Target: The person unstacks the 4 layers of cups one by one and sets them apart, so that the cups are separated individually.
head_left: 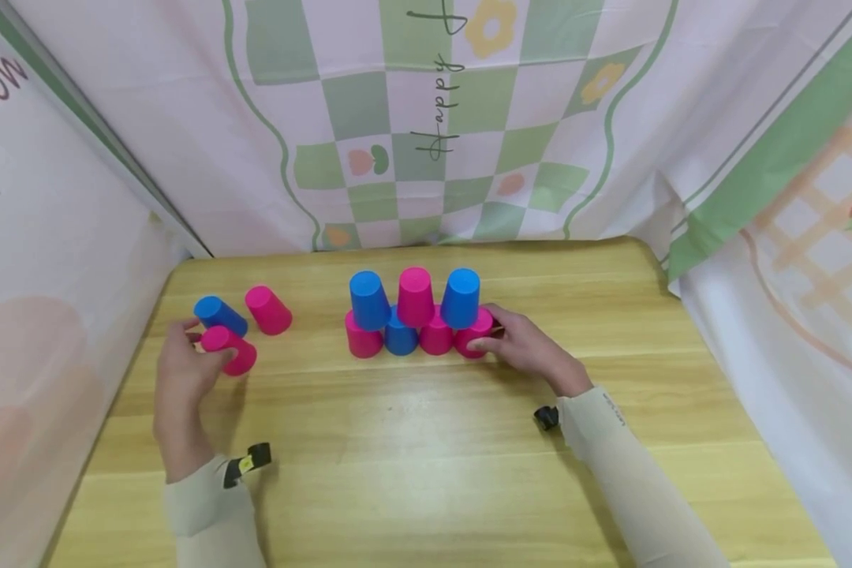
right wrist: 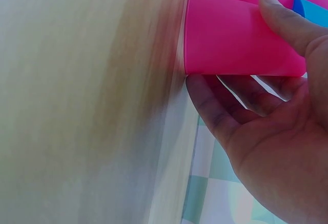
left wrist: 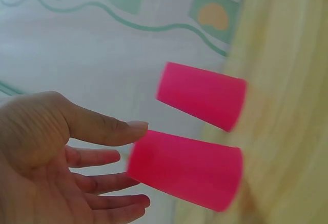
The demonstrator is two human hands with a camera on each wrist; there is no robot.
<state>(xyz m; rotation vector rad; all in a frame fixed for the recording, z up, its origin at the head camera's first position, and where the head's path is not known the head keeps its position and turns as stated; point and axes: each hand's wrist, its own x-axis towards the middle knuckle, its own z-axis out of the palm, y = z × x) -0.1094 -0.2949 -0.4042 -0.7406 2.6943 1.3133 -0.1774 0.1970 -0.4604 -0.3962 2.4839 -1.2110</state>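
Observation:
At the left of the table, my left hand (head_left: 188, 367) is beside an upside-down pink cup (head_left: 230, 352). Its thumb lies by the cup's narrow end, the fingers loosely spread around the far side, in the left wrist view. Just behind stand a blue cup (head_left: 220, 315) and another pink cup (head_left: 269, 311). My right hand (head_left: 525, 343) holds the rightmost bottom pink cup (right wrist: 241, 37) of a two-level stack, thumb in front and fingers along its outer side. Two blue cups (head_left: 369, 300) and a pink cup (head_left: 416, 297) form the upper level, above several pink and blue cups (head_left: 401, 335).
The wooden table (head_left: 397, 450) carries all the cups. A patterned curtain (head_left: 440, 118) hangs along its back edge, with printed cloth (head_left: 57, 276) at the left and more cloth (head_left: 788, 331) at the right. Dark cameras (head_left: 247, 464) sit on both wrists.

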